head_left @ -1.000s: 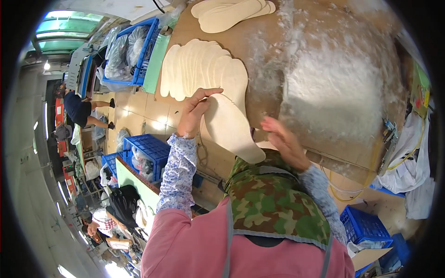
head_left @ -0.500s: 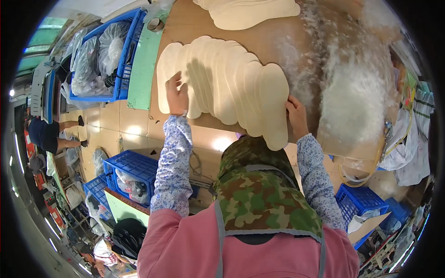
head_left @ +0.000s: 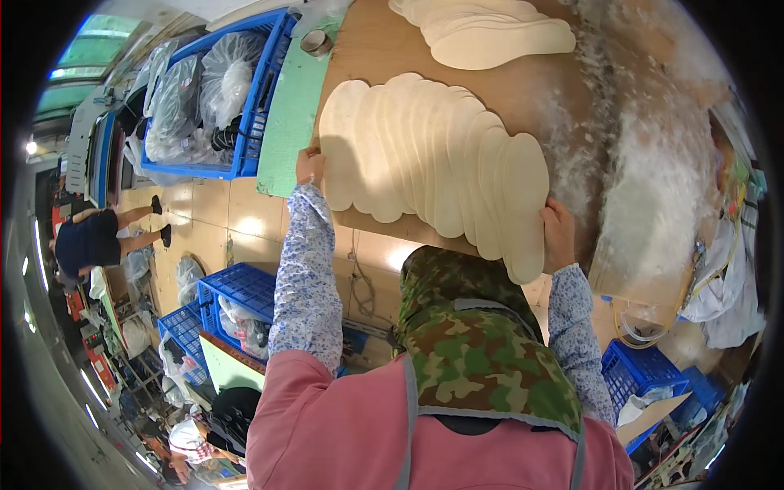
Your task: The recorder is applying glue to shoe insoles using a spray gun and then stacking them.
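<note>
A fanned row of overlapping cream insoles (head_left: pixel 425 155) lies across the brown tabletop, its right end overhanging the near edge. My left hand (head_left: pixel 310 167) is at the row's left end, with fingers curled together against the edge of the outermost insole. At the opposite end, my right hand (head_left: pixel 559 237) has its fingers closed at the side of the rightmost insole (head_left: pixel 523 204). Part of each grip is hidden by the hand itself. Farther back, a second fanned pile of the same insoles (head_left: pixel 498 37) rests on the table.
White fluffy fibre (head_left: pixel 653 188) covers the table's right side. A green board (head_left: pixel 290 122) borders the left, carrying a tape roll (head_left: pixel 316 42). Beyond it stands a blue crate (head_left: pixel 249 122) of plastic bags. More blue crates (head_left: pixel 238 290) sit below. Another person (head_left: pixel 90 243) stands far left.
My left hand has moved off the top of the insoles to their left edge, and its fingers have closed. My right hand stays at the right end. The whole view has shifted.
</note>
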{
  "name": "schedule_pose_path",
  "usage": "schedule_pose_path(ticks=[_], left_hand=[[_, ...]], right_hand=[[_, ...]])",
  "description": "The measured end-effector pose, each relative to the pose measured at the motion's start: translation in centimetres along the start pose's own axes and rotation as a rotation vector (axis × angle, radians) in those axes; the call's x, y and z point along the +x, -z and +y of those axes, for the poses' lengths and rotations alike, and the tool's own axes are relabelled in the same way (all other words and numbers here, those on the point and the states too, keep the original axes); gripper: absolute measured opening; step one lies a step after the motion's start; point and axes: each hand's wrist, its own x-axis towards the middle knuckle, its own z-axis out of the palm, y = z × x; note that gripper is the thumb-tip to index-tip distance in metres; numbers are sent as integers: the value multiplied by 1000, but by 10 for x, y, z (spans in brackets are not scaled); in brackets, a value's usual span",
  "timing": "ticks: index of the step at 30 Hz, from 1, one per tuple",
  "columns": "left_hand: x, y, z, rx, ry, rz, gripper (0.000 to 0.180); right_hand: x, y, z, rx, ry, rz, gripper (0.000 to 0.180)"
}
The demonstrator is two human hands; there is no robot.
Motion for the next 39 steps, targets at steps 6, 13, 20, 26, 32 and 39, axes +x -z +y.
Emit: schedule_pose_path(ticks=[6,13,20,26,32,39], left_hand=[[1,4,19,-105,23,-375,45],[-49,1,61,-432,60,-474,72],[-84,-10,108,-84,-298,-73,50],[-162,-53,133,-236,-219,-273,44],[-202,-80,163,-515,-78,-650,43],[-207,-106,181,-540,-15,-711,48]], right_hand=[[5,-8,-16,-209,9,10,27],[16,-13,-16,143,-154,-93,26],[24,2,-8,330,-241,-199,30],[23,0,-13,411,-298,-152,27],[17,-1,-29,449,-342,-183,25],[7,4,-45,384,-304,-56,22]])
